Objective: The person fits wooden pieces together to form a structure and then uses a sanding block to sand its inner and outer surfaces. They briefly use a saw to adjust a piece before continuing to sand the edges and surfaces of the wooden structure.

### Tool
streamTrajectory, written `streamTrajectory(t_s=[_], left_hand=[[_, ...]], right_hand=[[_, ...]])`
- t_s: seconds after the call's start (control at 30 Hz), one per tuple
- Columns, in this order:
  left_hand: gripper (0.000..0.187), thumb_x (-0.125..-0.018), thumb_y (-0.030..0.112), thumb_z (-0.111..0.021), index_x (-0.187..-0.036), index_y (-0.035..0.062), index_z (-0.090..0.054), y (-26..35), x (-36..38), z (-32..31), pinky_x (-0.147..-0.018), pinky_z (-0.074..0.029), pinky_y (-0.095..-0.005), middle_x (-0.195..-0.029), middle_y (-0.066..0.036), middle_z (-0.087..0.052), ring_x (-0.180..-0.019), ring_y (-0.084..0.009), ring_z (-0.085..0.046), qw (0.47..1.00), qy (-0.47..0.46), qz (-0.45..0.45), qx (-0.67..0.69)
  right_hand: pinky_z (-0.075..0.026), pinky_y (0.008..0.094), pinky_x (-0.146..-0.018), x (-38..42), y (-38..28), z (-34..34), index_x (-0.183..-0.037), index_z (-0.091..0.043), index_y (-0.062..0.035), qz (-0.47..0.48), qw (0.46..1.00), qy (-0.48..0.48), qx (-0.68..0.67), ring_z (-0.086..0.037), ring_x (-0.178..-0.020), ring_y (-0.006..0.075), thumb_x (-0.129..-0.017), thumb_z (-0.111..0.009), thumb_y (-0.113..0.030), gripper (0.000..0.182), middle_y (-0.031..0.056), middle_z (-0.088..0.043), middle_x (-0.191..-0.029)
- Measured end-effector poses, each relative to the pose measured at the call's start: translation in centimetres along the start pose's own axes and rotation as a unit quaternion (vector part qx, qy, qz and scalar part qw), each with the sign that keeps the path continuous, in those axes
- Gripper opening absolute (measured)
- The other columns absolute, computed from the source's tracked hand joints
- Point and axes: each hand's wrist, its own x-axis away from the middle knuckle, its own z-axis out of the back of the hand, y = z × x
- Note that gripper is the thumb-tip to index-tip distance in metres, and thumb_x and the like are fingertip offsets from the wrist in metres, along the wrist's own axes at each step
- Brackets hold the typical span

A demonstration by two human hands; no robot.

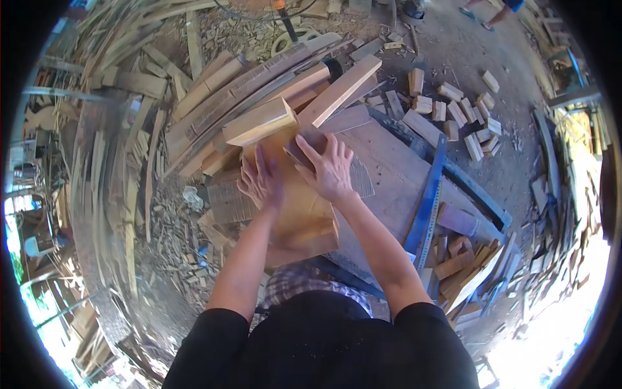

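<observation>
A broad, smooth brown wooden piece [301,217] lies in front of me, over a grooved board [230,198]. My left hand [261,181] rests at its left side, fingers spread and pointing away from me, slightly blurred. On the right, my right hand [330,170] grips a dark brown flat piece [313,139] that shows between and beyond thumb and fingers; I cannot tell exactly what it is. Just past my fingertips sits a pale squared timber block [260,122]. A longer light timber [340,89] slants away behind the right hand.
A blue-backed handsaw [427,207] lies on the wide board [389,175] to my right. Small cut blocks [457,113] are scattered beyond it. Offcuts [453,259] pile up near my right elbow, and long planks [97,188] lie at the left. A person's legs [495,16] show far right.
</observation>
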Motion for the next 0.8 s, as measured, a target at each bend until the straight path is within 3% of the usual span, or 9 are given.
streamTrajectory(t_s=[0.07,0.13,0.23,0.3,0.37,0.47,0.53,0.6,0.8], left_hand=[[0.060,-0.101,0.048,-0.041,-0.158,0.0332,-0.027,0.1,0.0,0.0,-0.116,-0.015,-0.0575,-0.157,-0.022,-0.031,-0.144,-0.0339,-0.032,1.000,-0.008,0.009,-0.001],[0.060,-0.102,0.047,-0.040,-0.158,0.0340,-0.025,0.4,-0.4,0.2,-0.116,-0.013,-0.0579,-0.157,-0.021,-0.030,-0.144,-0.0339,-0.032,1.000,-0.016,0.023,-0.003],[0.059,-0.102,0.045,-0.039,-0.159,0.0344,-0.023,0.6,0.4,1.1,-0.118,-0.011,-0.0593,-0.158,-0.021,-0.029,-0.145,-0.0349,-0.031,0.999,-0.037,0.025,-0.008],[0.060,-0.102,0.045,-0.040,-0.158,0.0337,-0.025,1.4,-0.2,1.8,-0.118,-0.009,-0.0603,-0.158,-0.022,-0.028,-0.145,-0.0358,-0.031,0.995,-0.087,0.054,-0.003],[0.060,-0.101,0.044,-0.042,-0.158,0.0336,-0.026,1.1,-0.1,2.0,-0.118,-0.009,-0.0605,-0.158,-0.022,-0.028,-0.145,-0.0358,-0.031,0.994,-0.090,0.057,0.005],[0.060,-0.101,0.045,-0.043,-0.158,0.0338,-0.026,1.1,0.0,1.8,-0.119,-0.009,-0.0600,-0.158,-0.022,-0.027,-0.144,-0.0352,-0.032,0.997,-0.062,0.044,0.018],[0.060,-0.101,0.045,-0.043,-0.158,0.0338,-0.026,1.1,-0.1,1.8,-0.119,-0.009,-0.0603,-0.158,-0.023,-0.028,-0.144,-0.0352,-0.033,0.997,-0.062,0.047,0.024],[0.060,-0.101,0.044,-0.044,-0.158,0.0338,-0.026,0.9,-0.3,1.5,-0.118,-0.009,-0.0605,-0.157,-0.023,-0.028,-0.144,-0.0353,-0.033,0.996,-0.068,0.053,0.024],[0.056,-0.103,0.039,-0.041,-0.157,0.0323,-0.027,0.7,0.2,0.9,-0.118,-0.012,-0.0602,-0.154,-0.025,-0.032,-0.140,-0.0349,-0.038,0.998,-0.048,0.036,0.020]], right_hand=[[-0.033,0.0525,-0.097,4.4,0.9,1.7,-0.143,-0.054,-0.0322,0.042,0.998,-0.037,0.022,-0.044,-0.119,0.0408,-0.081,-0.073,-0.037,0.065,0.0247,-0.043,-0.134],[-0.035,0.0505,-0.092,8.5,1.5,3.8,-0.144,-0.053,-0.0339,0.072,0.996,-0.042,0.039,-0.047,-0.110,0.0390,-0.084,-0.070,-0.035,0.063,0.0234,-0.044,-0.130],[-0.035,0.0502,-0.092,7.0,2.1,3.0,-0.143,-0.054,-0.0328,0.112,0.991,-0.049,0.050,-0.047,-0.110,0.0392,-0.083,-0.070,-0.036,0.063,0.0235,-0.044,-0.130],[-0.035,0.0505,-0.092,1.7,1.7,1.1,-0.143,-0.055,-0.0323,0.133,0.989,-0.057,0.034,-0.047,-0.112,0.0398,-0.083,-0.070,-0.035,0.062,0.0240,-0.044,-0.131],[-0.035,0.0513,-0.092,-2.3,0.7,0.3,-0.142,-0.055,-0.0319,0.088,0.995,-0.057,0.004,-0.047,-0.113,0.0405,-0.085,-0.069,-0.035,0.059,0.0243,-0.044,-0.133],[-0.033,0.0535,-0.100,-0.8,1.5,0.6,-0.141,-0.058,-0.0305,0.101,0.994,-0.048,-0.006,-0.045,-0.120,0.0413,-0.083,-0.072,-0.036,0.060,0.0238,-0.043,-0.134],[-0.033,0.0537,-0.101,3.3,1.9,2.5,-0.141,-0.058,-0.0299,0.164,0.980,-0.092,0.064,-0.043,-0.121,0.0418,-0.084,-0.071,-0.037,0.059,0.0243,-0.043,-0.136],[-0.033,0.0541,-0.098,7.4,3.5,3.9,-0.140,-0.057,-0.0354,0.177,0.975,-0.123,0.055,-0.044,-0.121,0.0407,-0.086,-0.069,-0.039,0.056,0.0246,-0.041,-0.138],[-0.034,0.0526,-0.097,0.1,0.7,0.7,-0.145,-0.051,-0.0363,0.159,0.979,-0.083,0.092,-0.045,-0.118,0.0402,-0.086,-0.069,-0.035,0.061,0.0232,-0.040,-0.139]])
